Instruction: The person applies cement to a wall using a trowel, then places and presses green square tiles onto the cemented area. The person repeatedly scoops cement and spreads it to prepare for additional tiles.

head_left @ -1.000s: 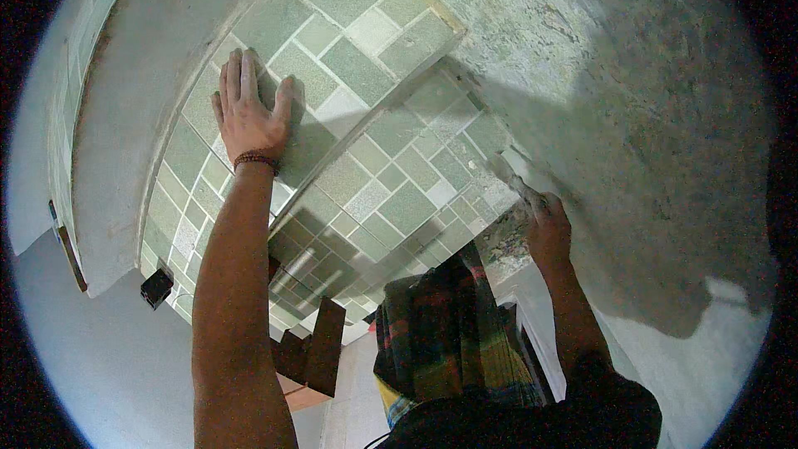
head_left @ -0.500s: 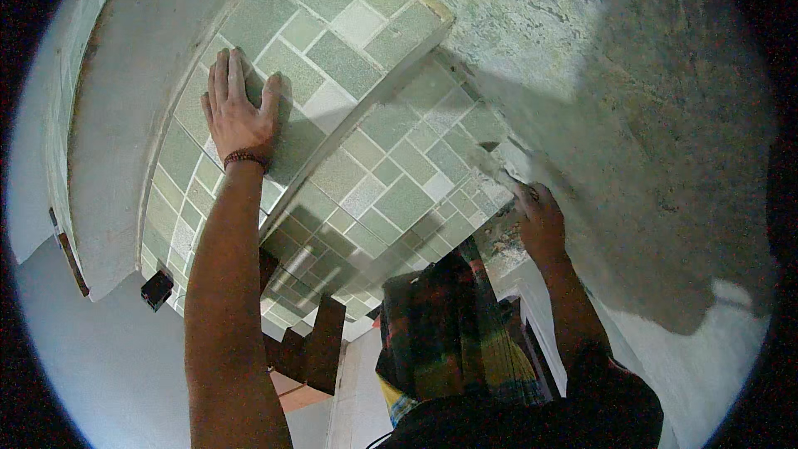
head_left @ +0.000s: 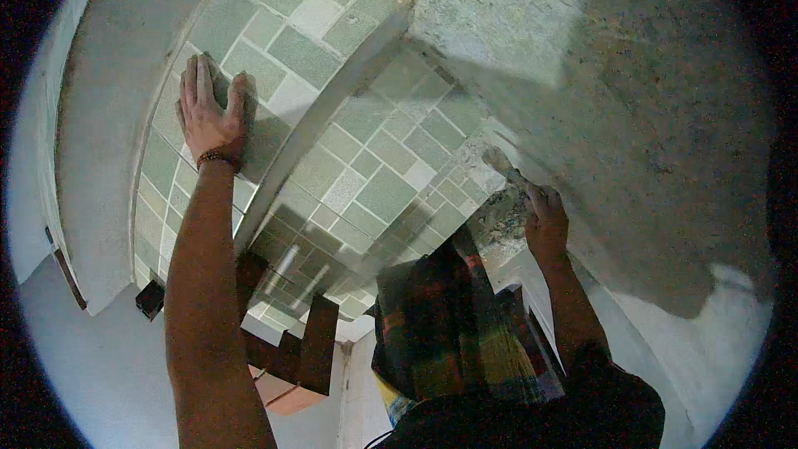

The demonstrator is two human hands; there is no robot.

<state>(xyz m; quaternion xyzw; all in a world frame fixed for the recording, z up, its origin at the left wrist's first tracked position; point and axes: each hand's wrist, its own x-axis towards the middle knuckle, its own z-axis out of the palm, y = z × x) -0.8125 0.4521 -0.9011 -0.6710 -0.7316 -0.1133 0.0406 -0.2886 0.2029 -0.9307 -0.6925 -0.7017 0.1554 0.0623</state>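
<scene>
My left hand [head_left: 212,116] lies on a green mosaic-tiled surface [head_left: 295,50], fingers lightly spread, a beaded bracelet [head_left: 216,156] at the wrist. A narrow ridge separates this from a second tiled section [head_left: 386,183]. At that section's right end, where white powdery material and a rough, crumbly patch show, my right hand [head_left: 544,208] grips a small putty-knife-like tool [head_left: 499,162]. Its pale blade is against or very near the edge beside the rough plaster surface [head_left: 648,116]; exact contact is unclear.
A dark plaid cloth [head_left: 440,324] fills the lower middle beside my black clothing. Dark brown panels [head_left: 316,341] with a pinkish box-like part stand lower left of it. A small black block [head_left: 150,299] sits at the tiles' lower left. A curved grey border [head_left: 100,141] runs along the left.
The view has shifted, so the tiles and my left hand appear farther left. My left hand stays on the same tiles; the tool has moved slightly along the edge relative to them.
</scene>
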